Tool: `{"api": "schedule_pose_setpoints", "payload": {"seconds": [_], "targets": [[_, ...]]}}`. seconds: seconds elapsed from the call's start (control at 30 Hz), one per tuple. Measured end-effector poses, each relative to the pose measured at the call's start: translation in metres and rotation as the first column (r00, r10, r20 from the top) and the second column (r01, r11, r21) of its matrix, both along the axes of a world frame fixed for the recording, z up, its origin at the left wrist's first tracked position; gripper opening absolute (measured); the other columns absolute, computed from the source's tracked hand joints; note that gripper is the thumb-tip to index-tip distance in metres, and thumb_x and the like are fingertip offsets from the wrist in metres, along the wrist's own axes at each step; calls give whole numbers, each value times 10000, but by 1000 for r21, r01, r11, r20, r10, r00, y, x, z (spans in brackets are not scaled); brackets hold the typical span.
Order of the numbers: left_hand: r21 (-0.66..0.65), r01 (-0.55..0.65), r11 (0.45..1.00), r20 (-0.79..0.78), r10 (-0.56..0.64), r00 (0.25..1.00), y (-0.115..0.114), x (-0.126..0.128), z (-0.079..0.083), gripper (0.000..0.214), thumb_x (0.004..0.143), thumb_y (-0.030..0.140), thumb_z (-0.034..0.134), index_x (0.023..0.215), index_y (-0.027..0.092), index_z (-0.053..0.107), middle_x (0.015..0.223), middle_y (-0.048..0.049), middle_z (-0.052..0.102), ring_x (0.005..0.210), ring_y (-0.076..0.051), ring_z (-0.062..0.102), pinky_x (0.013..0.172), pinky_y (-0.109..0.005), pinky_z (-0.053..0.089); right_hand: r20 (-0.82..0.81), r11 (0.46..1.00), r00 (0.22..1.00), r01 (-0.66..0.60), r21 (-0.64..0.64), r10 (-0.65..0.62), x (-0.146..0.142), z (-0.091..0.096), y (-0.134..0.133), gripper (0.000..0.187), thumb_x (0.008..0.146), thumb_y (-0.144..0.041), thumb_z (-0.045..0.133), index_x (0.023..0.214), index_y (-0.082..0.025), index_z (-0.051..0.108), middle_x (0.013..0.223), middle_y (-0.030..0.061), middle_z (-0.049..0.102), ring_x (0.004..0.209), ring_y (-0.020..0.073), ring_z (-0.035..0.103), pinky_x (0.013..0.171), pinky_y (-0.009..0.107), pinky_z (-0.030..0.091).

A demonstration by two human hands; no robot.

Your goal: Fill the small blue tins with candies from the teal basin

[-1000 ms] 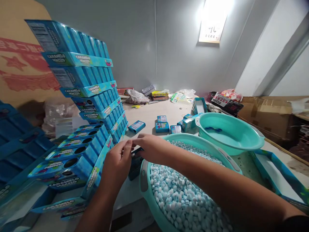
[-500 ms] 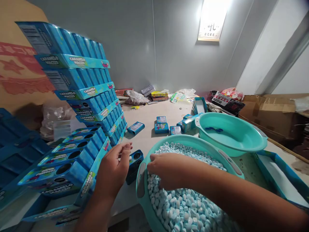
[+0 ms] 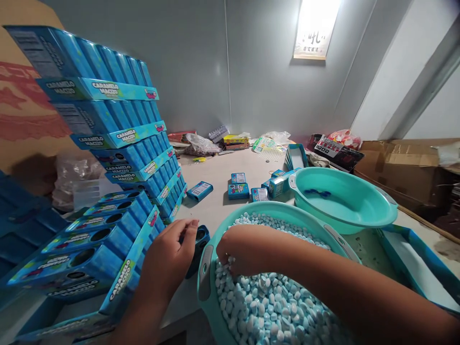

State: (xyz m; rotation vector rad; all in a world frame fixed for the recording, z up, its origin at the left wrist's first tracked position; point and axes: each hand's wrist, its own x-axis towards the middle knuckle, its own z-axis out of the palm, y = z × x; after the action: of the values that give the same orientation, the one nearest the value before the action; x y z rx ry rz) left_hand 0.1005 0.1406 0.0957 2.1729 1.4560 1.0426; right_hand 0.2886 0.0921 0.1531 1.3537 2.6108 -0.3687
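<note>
My right hand (image 3: 239,249), fingers curled down, is among the pale blue and white candies (image 3: 273,302) in a turquoise basin (image 3: 209,306) toward the near edge of the surface (image 3: 215,165); I cannot tell what it grasps. My left hand (image 3: 170,251), half curled, is just beside a blue box (image 3: 201,233); whether it grips anything is unclear. Stacked cartons (image 3: 122,112) rise toward the left edge.

Pale tabletop (image 3: 212,167), centre of frame. Directly on it: front basin (image 3: 211,311), lower centre; rear basin (image 3: 355,203), right; blue display stack (image 3: 124,139), left; small blue boxes (image 3: 238,191), mid-frame; open tray (image 3: 413,261), lower right.
</note>
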Motion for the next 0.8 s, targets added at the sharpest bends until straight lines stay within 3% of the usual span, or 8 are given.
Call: {"api": "schedule_pose_setpoints", "payload": {"seconds": [0.2,0.33,0.47,0.63,0.8], "targets": [[-57,-55,997,-136,47,990,1,0,3,433,927,534,401,969,239,714,1039,-69,749,982,-273,680,798,-341,501,-88,998,994,66,16,-64,-1,-2,4,262,767,-155,617,979,-198,764,875,31,752,705,157,618,541,251,350],[-70,-29,997,-192,15,981,3,0,3,453,936,526,371,934,230,714,1036,-74,750,988,-279,674,803,-340,481,-116,998,992,48,27,-44,-4,1,2,230,763,-113,588,915,-176,748,828,24,738,685,149,596,544,254,348],[-66,-15,998,-208,1,978,4,-3,4,457,930,533,377,958,230,717,1036,-70,751,997,-273,670,815,-329,465,-160,997,987,25,74,-12,-4,-1,3,199,768,-124,576,864,-180,741,799,31,722,659,144,568,550,257,335],[-47,-44,998,-359,24,933,3,-9,9,438,930,484,339,905,239,701,998,-67,747,944,-281,673,711,-332,441,-255,997,965,71,44,-57,-3,1,3,181,788,-139,582,856,-175,746,806,31,723,672,122,550,584,237,342],[-83,18,996,-427,-51,903,5,-15,11,433,935,426,291,917,237,681,1090,-68,729,988,-260,670,725,-328,442,-350,995,933,95,13,-84,-7,7,-3,140,808,-166,610,850,-168,743,832,30,724,699,114,548,623,225,357]]}}
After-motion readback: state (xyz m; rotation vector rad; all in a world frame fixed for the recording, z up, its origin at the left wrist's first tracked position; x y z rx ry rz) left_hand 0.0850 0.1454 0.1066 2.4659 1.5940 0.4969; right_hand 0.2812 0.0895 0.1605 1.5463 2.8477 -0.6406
